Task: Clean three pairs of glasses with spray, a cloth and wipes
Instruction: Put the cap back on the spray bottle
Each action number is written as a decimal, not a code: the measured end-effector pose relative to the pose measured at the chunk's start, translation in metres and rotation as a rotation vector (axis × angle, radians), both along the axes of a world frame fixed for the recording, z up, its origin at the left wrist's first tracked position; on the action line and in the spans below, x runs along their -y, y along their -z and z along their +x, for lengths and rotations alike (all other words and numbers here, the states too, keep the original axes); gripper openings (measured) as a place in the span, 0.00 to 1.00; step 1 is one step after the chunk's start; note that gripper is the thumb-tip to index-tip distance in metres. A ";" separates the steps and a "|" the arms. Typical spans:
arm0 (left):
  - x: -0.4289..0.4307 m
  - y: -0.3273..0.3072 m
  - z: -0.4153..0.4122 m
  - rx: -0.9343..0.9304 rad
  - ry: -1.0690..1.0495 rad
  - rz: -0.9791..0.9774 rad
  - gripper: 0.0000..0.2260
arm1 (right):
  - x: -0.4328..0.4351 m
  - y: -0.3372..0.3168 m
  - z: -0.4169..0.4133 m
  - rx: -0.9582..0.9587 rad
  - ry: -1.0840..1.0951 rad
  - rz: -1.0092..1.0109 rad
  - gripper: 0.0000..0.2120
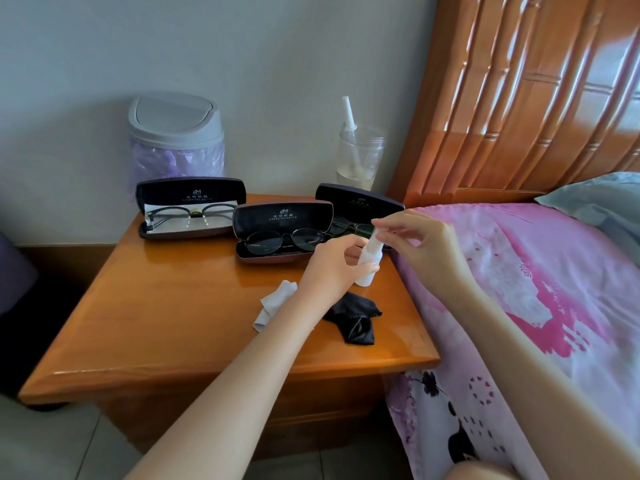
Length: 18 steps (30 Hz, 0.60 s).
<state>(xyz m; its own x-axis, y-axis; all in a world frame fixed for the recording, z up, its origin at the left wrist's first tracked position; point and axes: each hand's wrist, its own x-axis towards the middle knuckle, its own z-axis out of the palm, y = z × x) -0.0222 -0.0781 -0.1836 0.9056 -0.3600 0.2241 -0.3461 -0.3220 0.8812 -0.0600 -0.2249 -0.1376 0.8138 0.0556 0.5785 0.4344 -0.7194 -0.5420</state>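
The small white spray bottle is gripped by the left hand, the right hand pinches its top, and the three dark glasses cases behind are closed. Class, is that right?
No: the head view shows the three dark glasses cases open. The left hand does grip the small white spray bottle, the right hand pinching its top.

left hand (334, 265) grips spray bottle (370, 256) | right hand (422, 244) pinches its top

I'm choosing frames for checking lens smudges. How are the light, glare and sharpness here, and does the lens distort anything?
Head view: soft, even daylight with faint shadows; glare streaks on the headboard and a sheen on the nightstand; the right hand slightly blurred at the spray bottle; wide-angle bending leans the headboard; the middle glasses look too small to judge smudges.
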 end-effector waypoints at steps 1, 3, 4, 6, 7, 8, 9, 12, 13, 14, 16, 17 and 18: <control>-0.001 0.001 0.000 0.001 -0.001 -0.008 0.15 | -0.001 0.001 0.000 0.018 0.004 -0.013 0.09; -0.001 0.002 -0.001 -0.007 0.001 -0.028 0.15 | -0.002 0.002 0.001 0.051 0.011 -0.022 0.09; -0.001 0.002 -0.001 -0.011 0.002 -0.032 0.14 | -0.002 0.003 0.001 0.064 0.016 -0.020 0.08; -0.001 0.002 -0.001 -0.008 -0.003 -0.029 0.14 | -0.003 0.004 0.000 0.088 0.024 -0.027 0.08; -0.001 0.002 -0.001 -0.007 -0.003 -0.027 0.15 | -0.004 0.005 0.001 0.091 0.027 -0.030 0.08; -0.001 0.002 -0.001 -0.005 -0.004 -0.027 0.15 | -0.004 0.005 0.001 0.087 0.032 -0.029 0.08; -0.001 0.002 -0.001 -0.004 -0.003 -0.024 0.15 | -0.005 0.005 0.001 0.076 0.041 -0.025 0.08; -0.001 0.002 0.000 0.013 -0.005 -0.011 0.15 | -0.007 0.005 0.000 0.027 0.070 -0.006 0.09; -0.001 0.002 0.000 0.018 -0.007 -0.003 0.15 | -0.007 0.005 0.000 0.009 0.077 -0.008 0.09; -0.001 0.003 -0.001 0.022 -0.007 -0.004 0.16 | -0.008 0.005 -0.001 -0.001 0.083 -0.016 0.09; -0.001 0.002 -0.001 0.023 -0.007 -0.004 0.16 | -0.008 0.005 -0.001 -0.008 0.090 -0.016 0.10; -0.001 0.002 -0.001 0.018 -0.006 0.002 0.16 | -0.009 0.005 -0.002 -0.011 0.096 -0.001 0.10; -0.001 0.001 -0.001 0.021 -0.008 0.002 0.16 | -0.010 0.005 -0.002 -0.004 0.099 0.006 0.10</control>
<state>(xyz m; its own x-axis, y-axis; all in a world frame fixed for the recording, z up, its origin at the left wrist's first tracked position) -0.0227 -0.0775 -0.1849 0.9038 -0.3529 0.2420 -0.3615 -0.3271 0.8731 -0.0618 -0.2153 -0.1427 0.8174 -0.0287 0.5753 0.3590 -0.7557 -0.5478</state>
